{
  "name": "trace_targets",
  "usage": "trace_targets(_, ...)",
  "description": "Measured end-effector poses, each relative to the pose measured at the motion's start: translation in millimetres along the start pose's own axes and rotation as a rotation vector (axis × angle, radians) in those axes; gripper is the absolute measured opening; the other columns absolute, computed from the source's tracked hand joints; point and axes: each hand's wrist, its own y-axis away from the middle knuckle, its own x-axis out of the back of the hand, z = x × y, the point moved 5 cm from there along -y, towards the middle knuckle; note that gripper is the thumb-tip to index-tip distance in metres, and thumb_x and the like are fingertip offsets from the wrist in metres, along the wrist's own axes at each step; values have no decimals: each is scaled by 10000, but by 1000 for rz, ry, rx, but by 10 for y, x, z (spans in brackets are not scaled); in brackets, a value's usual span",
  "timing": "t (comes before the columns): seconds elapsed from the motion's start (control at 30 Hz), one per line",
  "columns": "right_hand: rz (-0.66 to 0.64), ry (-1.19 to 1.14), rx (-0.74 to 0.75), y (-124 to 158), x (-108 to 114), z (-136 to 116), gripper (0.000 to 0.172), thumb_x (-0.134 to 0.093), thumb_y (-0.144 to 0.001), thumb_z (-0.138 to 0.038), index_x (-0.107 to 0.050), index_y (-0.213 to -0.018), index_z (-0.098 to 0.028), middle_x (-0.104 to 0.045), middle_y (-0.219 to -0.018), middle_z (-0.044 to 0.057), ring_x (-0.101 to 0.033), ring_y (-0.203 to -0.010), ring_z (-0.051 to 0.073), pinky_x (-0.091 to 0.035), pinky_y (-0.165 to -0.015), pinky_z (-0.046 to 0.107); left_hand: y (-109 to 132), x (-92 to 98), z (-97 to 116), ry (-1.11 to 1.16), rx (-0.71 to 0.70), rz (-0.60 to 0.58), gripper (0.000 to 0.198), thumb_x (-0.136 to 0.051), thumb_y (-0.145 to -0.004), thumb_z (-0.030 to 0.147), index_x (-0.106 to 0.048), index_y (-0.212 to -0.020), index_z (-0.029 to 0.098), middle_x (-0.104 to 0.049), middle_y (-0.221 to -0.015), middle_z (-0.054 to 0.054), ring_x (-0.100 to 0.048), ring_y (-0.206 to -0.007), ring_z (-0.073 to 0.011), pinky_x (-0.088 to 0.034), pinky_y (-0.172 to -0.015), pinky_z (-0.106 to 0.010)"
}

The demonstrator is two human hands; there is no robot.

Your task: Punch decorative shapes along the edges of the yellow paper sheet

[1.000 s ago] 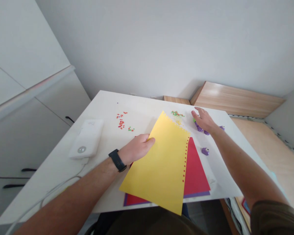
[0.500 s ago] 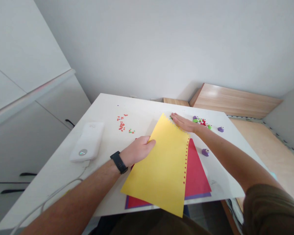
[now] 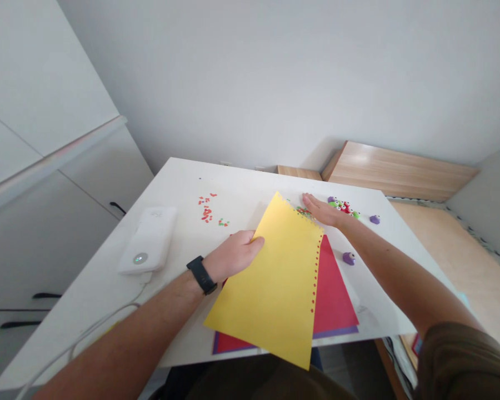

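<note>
My left hand (image 3: 234,257), with a black watch on the wrist, grips the left edge of a yellow paper sheet (image 3: 275,283) whose top and right edges are punched with small holes. Under it lie a red sheet (image 3: 335,297) and a purple sheet (image 3: 337,333). My right hand (image 3: 324,210) lies flat, fingers stretched out, on the white table (image 3: 183,183) at the yellow sheet's far corner, over small green and red paper bits (image 3: 303,210). Just right of it sit small green, red and purple punches (image 3: 344,207).
A white power bank (image 3: 149,240) with a cable lies at the left. Red and green paper bits (image 3: 208,210) are scattered mid-table. Two more purple punches (image 3: 349,258) sit to the right. White cabinets stand at the left, and a wooden board (image 3: 400,166) leans at the right.
My right hand left the punches at the right and swept left to the yellow sheet's far corner, then drew back slightly. My left hand kept its hold on the sheet.
</note>
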Motion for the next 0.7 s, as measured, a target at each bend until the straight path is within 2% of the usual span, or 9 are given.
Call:
trace_targets(0.1,-37,-29,-50,80,34,-13,991,-162,-899,-934,-461,-1630,-334,-390,-1704,-3,-317,-1604,317,-175,-1350,555,-7,-3,-10,1,8,1,307,-564,-849,481,-675,-787,201,-727,-703,-55,-706,-739,-276,-484,-608,-324)
trace_targets(0.17,-32,-52,-45,75,59,-73,1009,-104,-911,-919,-451,-1635,-309,-370,-1715,-3,-301,-1615,289,-167,-1354,523,-6,-10,-14,-2,10,-3,310,-566,-847,478,-681,-786,197,-726,-702,-54,-702,-725,-272,-480,-603,-325)
trace_targets(0.3,-19,-78,-34,-114,-30,-259,1086,-55,-899,-924,-446,-1640,-233,-355,-1722,40,-282,-1624,283,-159,-1354,500,6,-23,-3,-20,4,-19,311,-569,-846,480,-685,-790,197,-731,-715,-55,-707,-739,-271,-482,-608,-318)
trace_targets(0.43,-59,-58,-9,-256,-206,-423,1058,-174,-857,-975,-483,-1622,-313,-384,-1702,-15,-304,-1615,300,-166,-1361,490,3,-22,14,-36,-5,-25,315,-561,-850,489,-688,-802,205,-747,-743,-56,-716,-765,-273,-486,-617,-313)
trace_targets(0.5,-72,-38,2,-204,-224,-449,1018,-236,-842,-985,-520,-1595,-362,-415,-1681,-48,-306,-1612,315,-158,-1368,490,-2,-21,15,-40,-5,-26,320,-556,-852,490,-693,-811,204,-754,-754,-59,-717,-761,-273,-484,-615,-314)
trace_targets(0.57,-93,-17,3,-74,-186,-432,962,-252,-852,-974,-601,-1530,-387,-491,-1632,-58,-362,-1586,343,-187,-1363,523,-2,-25,12,-43,-3,-30,327,-547,-859,487,-696,-806,201,-759,-760,-62,-716,-745,-270,-479,-610,-315)
trace_targets(0.63,-120,-2,1,90,-115,-393,907,-238,-883,-948,-712,-1414,-385,-585,-1558,-46,-438,-1543,368,-218,-1351,555,5,-38,9,-46,1,-39,337,-534,-870,483,-697,-793,199,-761,-760,-66,-712,-722,-266,-470,-600,-315)
trace_targets(0.7,-122,-1,8,234,-34,-363,881,-192,-930,-903,-748,-1364,-375,-609,-1539,-47,-461,-1532,348,-231,-1350,542,20,-55,11,-51,6,-47,349,-519,-882,479,-693,-771,198,-761,-750,-72,-706,-695,-265,-456,-584,-316)
